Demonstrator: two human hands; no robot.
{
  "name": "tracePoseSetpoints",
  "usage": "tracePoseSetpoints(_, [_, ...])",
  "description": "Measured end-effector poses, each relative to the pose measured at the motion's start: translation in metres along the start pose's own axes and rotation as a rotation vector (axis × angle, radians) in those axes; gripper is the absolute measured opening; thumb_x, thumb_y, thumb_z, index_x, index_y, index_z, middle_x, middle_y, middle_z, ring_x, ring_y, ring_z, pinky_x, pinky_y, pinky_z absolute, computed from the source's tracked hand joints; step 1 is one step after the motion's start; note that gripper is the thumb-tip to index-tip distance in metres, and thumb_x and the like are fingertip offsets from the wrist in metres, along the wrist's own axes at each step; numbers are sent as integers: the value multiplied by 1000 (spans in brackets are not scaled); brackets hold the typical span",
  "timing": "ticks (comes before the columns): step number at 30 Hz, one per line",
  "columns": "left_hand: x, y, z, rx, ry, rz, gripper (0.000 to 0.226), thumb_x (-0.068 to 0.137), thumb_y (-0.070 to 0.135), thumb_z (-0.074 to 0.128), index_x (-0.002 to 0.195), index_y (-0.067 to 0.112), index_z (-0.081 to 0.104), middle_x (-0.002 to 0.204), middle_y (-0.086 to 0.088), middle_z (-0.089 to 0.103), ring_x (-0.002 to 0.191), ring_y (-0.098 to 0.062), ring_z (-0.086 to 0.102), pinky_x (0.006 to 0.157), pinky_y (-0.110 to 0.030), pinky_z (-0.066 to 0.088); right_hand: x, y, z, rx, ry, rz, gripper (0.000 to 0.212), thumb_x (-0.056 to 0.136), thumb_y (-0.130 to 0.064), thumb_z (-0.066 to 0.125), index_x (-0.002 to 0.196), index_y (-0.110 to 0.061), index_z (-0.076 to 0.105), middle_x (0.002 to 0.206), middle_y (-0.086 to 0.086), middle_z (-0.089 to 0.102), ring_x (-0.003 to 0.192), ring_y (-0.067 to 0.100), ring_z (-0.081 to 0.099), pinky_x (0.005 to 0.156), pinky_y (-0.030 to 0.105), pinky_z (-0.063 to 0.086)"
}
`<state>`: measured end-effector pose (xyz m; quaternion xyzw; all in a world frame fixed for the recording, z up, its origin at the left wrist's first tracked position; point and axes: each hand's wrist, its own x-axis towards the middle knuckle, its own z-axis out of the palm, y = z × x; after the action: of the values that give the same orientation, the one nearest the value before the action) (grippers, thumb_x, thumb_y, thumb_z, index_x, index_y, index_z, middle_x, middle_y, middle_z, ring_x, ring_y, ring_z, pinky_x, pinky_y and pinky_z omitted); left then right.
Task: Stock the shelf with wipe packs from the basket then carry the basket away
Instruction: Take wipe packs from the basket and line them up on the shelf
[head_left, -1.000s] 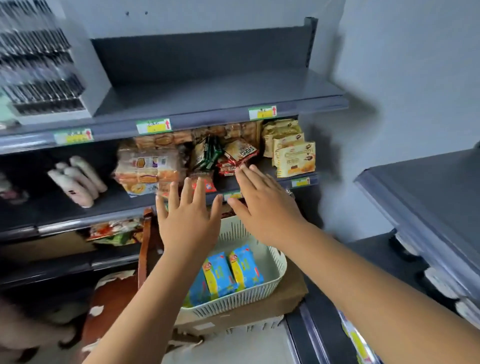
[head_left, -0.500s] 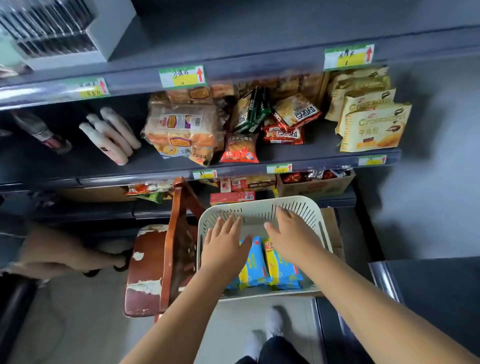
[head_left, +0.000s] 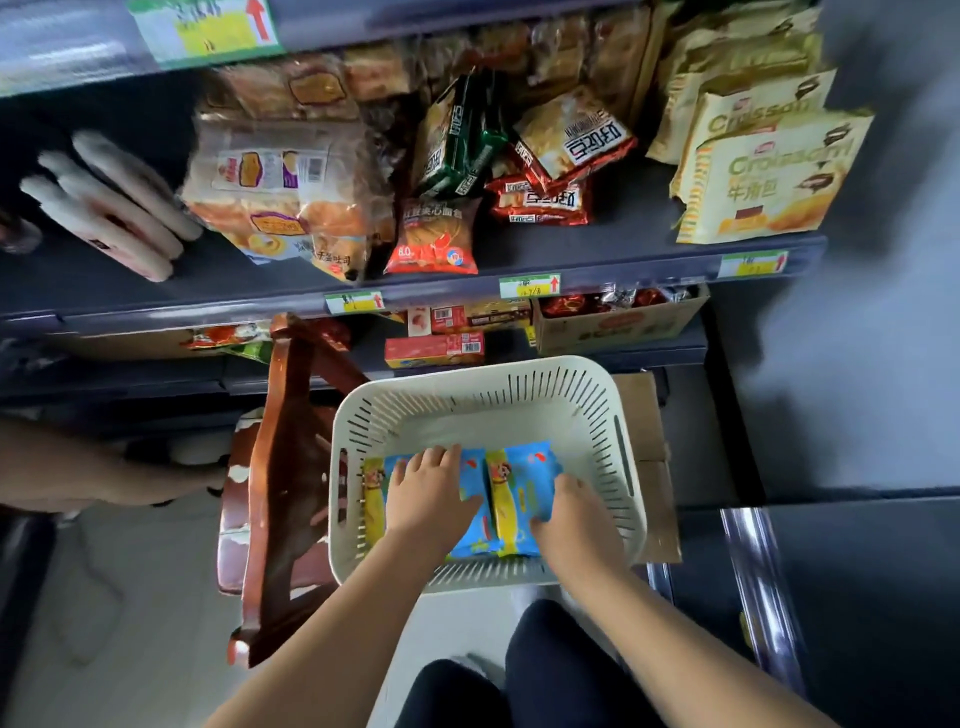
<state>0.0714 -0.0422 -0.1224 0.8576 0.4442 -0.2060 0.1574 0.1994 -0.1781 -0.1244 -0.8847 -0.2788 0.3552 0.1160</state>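
Wipe packs (head_left: 519, 493) are lying side by side in the near half of the cream slotted basket (head_left: 618, 415), which is sitting on a cardboard box (head_left: 644, 415) below the snack shelf (head_left: 623, 254), beside a wooden chair (head_left: 280, 467).

Head view: the packs' long axes are running away from the person, towards the shelf, so each hand is meeting a pack along its length. The left hand (head_left: 431, 499) is resting on top of the left pack, its fingers reaching the far end. The right hand (head_left: 576, 525) is pressing against the outer flank of the right pack with its fingers hidden. I cannot tell whether either grasp is closing yet. Each hand is nearer its own pack, and the shelf is lying up and ahead of both.

Half a second earlier, both hands were hovering spread above the basket; now they are touching the packs. The packs themselves are not showing any shift.
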Motion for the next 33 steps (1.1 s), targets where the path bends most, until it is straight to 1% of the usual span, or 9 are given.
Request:
tracePoseSetpoints(6, [11, -5, -14, -4, -4, 56, 70, 78, 62, 78, 129, 21, 54, 129, 0, 58, 124, -26, 53, 106, -38, 39, -8, -10, -3, 251, 23, 97, 27, 84, -15, 64, 107, -22, 53, 88, -7, 55, 80, 23, 53, 68, 34, 41])
tracePoseSetpoints(11, [15, -19, -38, -50, -295, 197, 50, 89, 45, 74, 127, 14, 65, 129, -4, 62, 119, -24, 57, 97, -33, 45, -13, -13, -4, 424, 82, 126, 34, 88, -19, 67, 120, -26, 63, 96, -7, 62, 95, 24, 65, 78, 35, 50])
tracePoseSetpoints(15, [8, -31, -52, -224, -271, 225, 27, 86, 41, 78, 90, 19, 63, 85, 3, 58, 81, -19, 54, 74, -37, 45, -19, -15, -15, 605, 109, 132, 30, 89, -21, 65, 118, -29, 69, 94, -10, 69, 92, 20, 66, 81, 35, 53])
tracePoseSetpoints(18, [3, -39, -67, -471, -167, 185, 32, 81, 39, 82, 71, 21, 57, 65, 8, 49, 61, -11, 46, 61, -34, 37, -25, -22, -34, 702, 146, 92, 32, 86, -22, 58, 112, -35, 71, 94, -15, 73, 90, 17, 69, 80, 39, 58])
tracePoseSetpoints(22, [-6, -46, -91, -643, -70, 155, 26, 85, 28, 82, 74, 15, 63, 62, 6, 50, 59, -12, 44, 60, -33, 37, -37, -37, -69, 824, 102, 8, 50, 88, -8, 53, 122, -40, 70, 108, -17, 74, 94, 9, 71, 70, 23, 56])
tracePoseSetpoints(26, [-20, -41, -122, -697, 15, 182, 35, 88, 31, 79, 83, 1, 63, 66, -6, 52, 61, -17, 48, 59, -35, 38, -71, -53, -103, 916, 145, -90, 52, 91, 0, 54, 118, -41, 70, 110, -29, 70, 91, -15, 66, 70, 4, 47])
tracePoseSetpoints(28, [-31, -37, -136, -778, 8, 193, 28, 89, 33, 79, 84, 7, 69, 71, -9, 66, 64, -16, 57, 61, -35, 46, -91, -62, -116, 918, 223, -144, 49, 91, -2, 57, 115, -43, 71, 105, -26, 73, 86, -12, 67, 69, 7, 48])
tracePoseSetpoints(31, [-53, -36, -160, -909, 17, 220, 22, 86, 35, 81, 81, 16, 72, 71, 5, 74, 64, -9, 67, 65, -31, 58, -121, -78, -132, 858, 375, -235, 45, 88, -3, 62, 108, -41, 73, 101, -27, 73, 89, -4, 69, 75, 17, 52])
tracePoseSetpoints(33, [-67, -33, -176, -961, 0, 284, 28, 82, 39, 82, 89, 14, 73, 84, -3, 79, 79, -23, 75, 78, -46, 63, -145, -86, -145, 855, 473, -248, 45, 86, -1, 60, 105, -40, 73, 98, -22, 74, 86, 0, 69, 71, 19, 55])
